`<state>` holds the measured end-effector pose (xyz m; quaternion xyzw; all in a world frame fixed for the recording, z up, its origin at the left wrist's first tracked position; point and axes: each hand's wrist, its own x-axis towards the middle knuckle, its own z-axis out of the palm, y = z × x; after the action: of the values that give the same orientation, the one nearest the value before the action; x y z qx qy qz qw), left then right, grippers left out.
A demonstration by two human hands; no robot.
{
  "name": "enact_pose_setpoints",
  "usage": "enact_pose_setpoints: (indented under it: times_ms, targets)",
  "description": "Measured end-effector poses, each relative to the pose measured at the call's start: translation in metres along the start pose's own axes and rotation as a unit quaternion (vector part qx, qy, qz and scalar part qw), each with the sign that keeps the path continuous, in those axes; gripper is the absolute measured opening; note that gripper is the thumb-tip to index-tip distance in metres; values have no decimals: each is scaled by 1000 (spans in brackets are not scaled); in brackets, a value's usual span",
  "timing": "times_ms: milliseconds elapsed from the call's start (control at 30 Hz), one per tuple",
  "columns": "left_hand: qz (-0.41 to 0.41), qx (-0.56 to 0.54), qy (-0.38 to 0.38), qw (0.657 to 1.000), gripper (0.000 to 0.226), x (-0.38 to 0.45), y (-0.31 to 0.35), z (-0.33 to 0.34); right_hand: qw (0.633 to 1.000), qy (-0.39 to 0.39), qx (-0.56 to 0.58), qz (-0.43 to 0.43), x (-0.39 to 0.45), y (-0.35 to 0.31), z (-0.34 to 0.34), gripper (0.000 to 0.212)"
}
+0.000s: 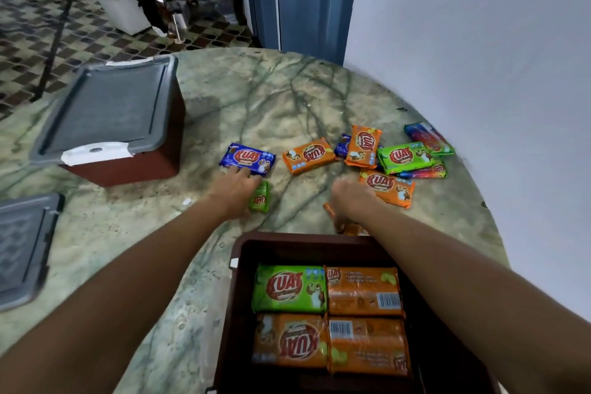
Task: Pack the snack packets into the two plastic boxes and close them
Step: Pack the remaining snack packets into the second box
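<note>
At far left a loose grey lid (24, 249) is seen, with a closed box (121, 125) at upper left. At centre, a green packet (260, 197) is gripped by the left hand (235, 187). An orange packet (347, 227) is clutched by the right hand (350, 198) above the open box (238, 313), where four packets lie. Loose packets (388, 155) are scattered at centre right.

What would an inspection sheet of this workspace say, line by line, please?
Surface: round marbled green table, a small white scrap near the left hand.
Job's things: open box holding four packets; closed box with grey lid; loose packets scattered beyond the open box; spare grey lid at the left edge.
Clutter: nothing seen.
Grippers: left hand holds a small green packet and touches the blue packet; right hand grips an orange packet.
Cables: nothing seen.
Surroundings: white wall right, patterned tile floor, blue door frame behind.
</note>
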<state>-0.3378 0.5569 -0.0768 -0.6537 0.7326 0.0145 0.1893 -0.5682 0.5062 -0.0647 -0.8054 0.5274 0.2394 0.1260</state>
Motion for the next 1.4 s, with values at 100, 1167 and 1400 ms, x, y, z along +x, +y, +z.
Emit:
enact_pose_setpoints:
  times_ms: [100, 1167, 1400]
  targets:
    - [-27, -79, -28, 996, 75, -8, 0, -13, 996, 37, 55, -62, -13, -3, -12, 81]
    - [193, 50, 38, 979, 42, -188, 136, -37, 951, 152, -145, -227, -212, -18, 79, 52]
    - [154, 34, 18, 987, 120, -176, 136, -27, 980, 72, 161, -95, -214, 19, 78, 105]
